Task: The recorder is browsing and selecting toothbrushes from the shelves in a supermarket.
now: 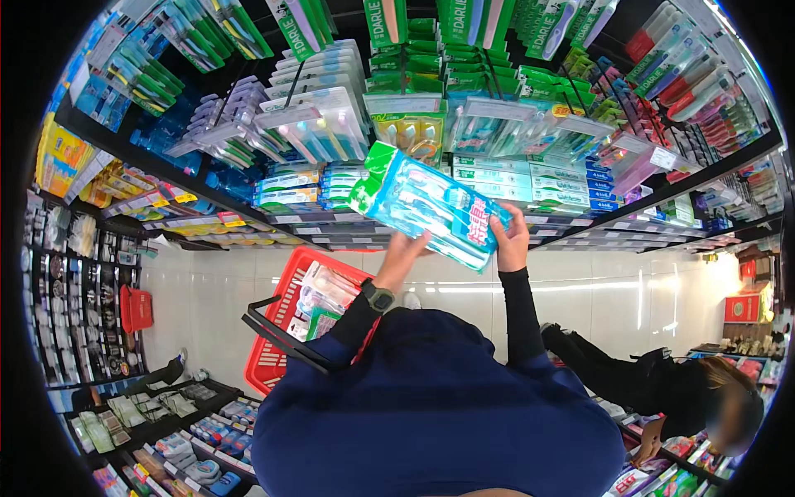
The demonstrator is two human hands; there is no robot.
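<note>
A blue toothbrush package (428,205) with a green top is tilted in front of me, between both hands. My left hand (402,258), with a watch (379,296) on the wrist, grips its lower left edge. At the lower right end, my right hand (512,239) pinches the pack between thumb and fingers. From my left forearm hangs a red shopping basket (264,366) by its black handle (282,338). Inside the basket lie several packaged goods (326,289), one of them with a green part. Part of the basket is hidden behind my left arm.
Ahead, hooks hold rows of hanging toothbrush packs (323,118). Toothpaste boxes (494,177) are stacked beneath them. A person (652,385) in dark clothes stands behind me on the right. Another red basket (135,309) is by the left shelves. Pale tiles (571,279) cover the aisle floor.
</note>
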